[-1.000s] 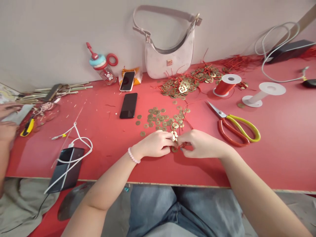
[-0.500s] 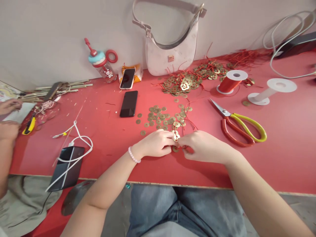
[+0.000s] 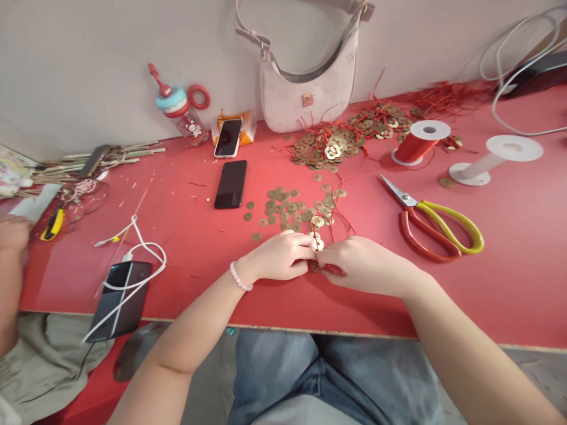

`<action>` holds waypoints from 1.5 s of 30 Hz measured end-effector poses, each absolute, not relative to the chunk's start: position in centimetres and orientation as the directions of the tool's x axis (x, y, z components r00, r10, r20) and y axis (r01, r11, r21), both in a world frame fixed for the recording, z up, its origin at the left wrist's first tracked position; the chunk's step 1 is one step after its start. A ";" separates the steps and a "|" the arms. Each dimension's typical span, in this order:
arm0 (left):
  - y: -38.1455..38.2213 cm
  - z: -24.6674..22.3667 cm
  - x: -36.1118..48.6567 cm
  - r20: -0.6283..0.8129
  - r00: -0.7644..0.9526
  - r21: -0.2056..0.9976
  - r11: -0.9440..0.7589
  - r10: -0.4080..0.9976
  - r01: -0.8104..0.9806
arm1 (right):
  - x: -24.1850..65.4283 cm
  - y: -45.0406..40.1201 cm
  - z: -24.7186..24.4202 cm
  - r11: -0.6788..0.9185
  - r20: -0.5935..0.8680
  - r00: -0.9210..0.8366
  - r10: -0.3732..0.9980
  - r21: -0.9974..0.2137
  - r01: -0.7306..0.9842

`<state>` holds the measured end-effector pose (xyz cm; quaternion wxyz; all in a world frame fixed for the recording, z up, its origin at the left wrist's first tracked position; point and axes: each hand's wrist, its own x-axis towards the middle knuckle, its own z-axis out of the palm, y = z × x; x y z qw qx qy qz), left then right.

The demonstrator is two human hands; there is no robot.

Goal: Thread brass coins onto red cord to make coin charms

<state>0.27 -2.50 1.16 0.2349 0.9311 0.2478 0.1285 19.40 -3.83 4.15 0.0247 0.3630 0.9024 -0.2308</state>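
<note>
My left hand (image 3: 283,257), with a pink bead bracelet (image 3: 240,276) at its wrist, is closed at the fingertips on a string of brass coins (image 3: 317,242). Close against it, my right hand (image 3: 365,265) pinches red cord (image 3: 335,270) beside the lowest coin; the fingertips partly hide the cord. Thin red strands (image 3: 340,218) trail up from the string. Just beyond my hands lie many loose brass coins (image 3: 283,208) with holes in the middle. Scissors (image 3: 414,206) with one red and one yellow handle lie right of my right hand.
Farther back are a heap of corded coins (image 3: 349,139), a red cord spool (image 3: 416,147), a bare white spool (image 3: 481,162), a handbag (image 3: 308,88) and a bottle (image 3: 188,124). Phones (image 3: 231,184) lie left of the coins. Another person's arm (image 3: 11,265) rests at the left edge.
My right hand's fingers have drawn in a little, lower around the red cord. The left hand holds its place. At the far left, the other person's hand has pulled back.
</note>
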 end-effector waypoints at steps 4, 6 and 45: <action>-2.5 1.3 0.1 0.104 0.845 0.491 -0.766 0.524 0.415 | 19.4 -3.8 4.2 0.620 -0.226 -0.731 0.644 -0.404 0.672; -2.4 1.6 -0.1 0.094 0.838 0.487 -0.759 0.537 0.432 | 19.4 -3.8 4.2 0.625 -0.222 -0.732 0.645 -0.397 0.672; -3.4 6.7 -3.8 0.524 0.301 0.641 -0.601 0.797 0.478 | 24.5 -1.9 5.0 0.453 0.452 0.140 0.881 -0.891 0.026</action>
